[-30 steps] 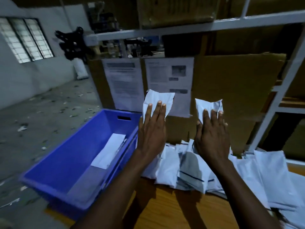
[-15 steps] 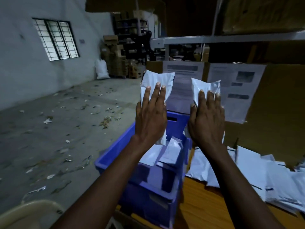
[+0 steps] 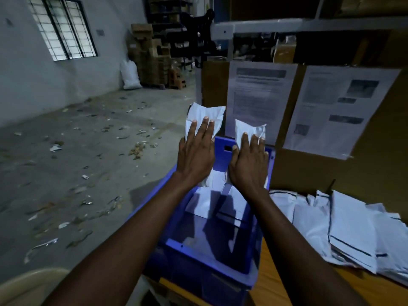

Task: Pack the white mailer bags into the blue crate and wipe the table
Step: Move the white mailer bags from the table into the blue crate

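The blue crate (image 3: 223,261) stands at the left end of the wooden table (image 3: 276,290). Over its far end, my left hand (image 3: 196,155) grips a white mailer bag (image 3: 204,115) that sticks up past the fingertips. My right hand (image 3: 248,161) grips a second white mailer bag (image 3: 249,130) beside it. A few white mailer bags (image 3: 207,202) lie flat on the crate's floor under my hands. A spread pile of white mailer bags (image 3: 344,226) covers the table to the right of the crate.
A cardboard wall (image 3: 331,173) with two printed sheets (image 3: 260,98) stands right behind the crate and pile. A white shelf beam (image 3: 265,26) runs overhead. Littered concrete floor (image 3: 77,162) lies to the left, with a beige chair back (image 3: 28,286) at bottom left.
Both hands carried their bags leftward from above the table pile to above the crate and have lowered toward it. My view has swung left and down with them.
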Motion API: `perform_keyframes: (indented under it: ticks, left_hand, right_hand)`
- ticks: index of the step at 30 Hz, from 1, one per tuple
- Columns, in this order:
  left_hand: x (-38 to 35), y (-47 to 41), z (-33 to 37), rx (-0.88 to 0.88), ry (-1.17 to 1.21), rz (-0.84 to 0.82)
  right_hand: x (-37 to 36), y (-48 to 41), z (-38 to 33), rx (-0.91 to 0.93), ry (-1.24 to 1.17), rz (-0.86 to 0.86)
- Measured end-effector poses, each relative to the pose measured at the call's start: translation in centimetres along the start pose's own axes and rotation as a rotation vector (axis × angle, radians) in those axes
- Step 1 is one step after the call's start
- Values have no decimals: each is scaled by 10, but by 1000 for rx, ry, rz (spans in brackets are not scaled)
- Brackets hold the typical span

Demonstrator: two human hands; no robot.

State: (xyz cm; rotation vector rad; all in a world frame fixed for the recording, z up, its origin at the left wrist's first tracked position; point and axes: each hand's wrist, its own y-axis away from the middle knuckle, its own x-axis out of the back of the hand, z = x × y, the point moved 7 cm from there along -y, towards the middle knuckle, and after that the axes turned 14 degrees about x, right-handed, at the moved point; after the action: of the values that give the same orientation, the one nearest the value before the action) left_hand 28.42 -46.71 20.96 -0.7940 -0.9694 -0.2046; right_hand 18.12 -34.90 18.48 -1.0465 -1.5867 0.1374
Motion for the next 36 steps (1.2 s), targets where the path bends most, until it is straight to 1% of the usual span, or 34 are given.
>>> perform_keyframes:
  ticks: [4,8,10,13,16,19,22,26,31,34,36]
  left_hand:
    - [-66,-5,-22,28,-18,-159]
    - [-135,-5,-45,52,-34,-310]
    - [-168,-1,-55,54,-50,-407]
    - [-207,7,-66,51,-46,-494]
    - [-239,9,-75,10,-64,-521]
    - [-269,10,-77,-57,-77,-559]
    - [-292,14,-79,-77,-64,-560]
    - [-326,26,-84,-130,-87,-602]
    - [-343,44,-88,-88,-39,-558]
    - [-347,45,-88,-96,-50,-518]
    - [-351,48,-88,-107,-86,-531]
  right_hand:
    - [-53,6,24,-105,-29,-109]
    - [-100,14,44,-180,9,-197]
    - [-120,13,51,-205,33,-226]
    - [-147,6,59,-262,40,-242]
    - [-179,15,70,-323,64,-288]
    - [-204,37,79,-386,76,-273]
    - [-230,60,90,-439,65,-351]
    - [-248,82,107,-430,43,-302]
    - [-265,99,125,-472,-36,-247]
    - [-271,108,127,-452,-62,-285]
    - [-271,107,127,-467,-93,-347]
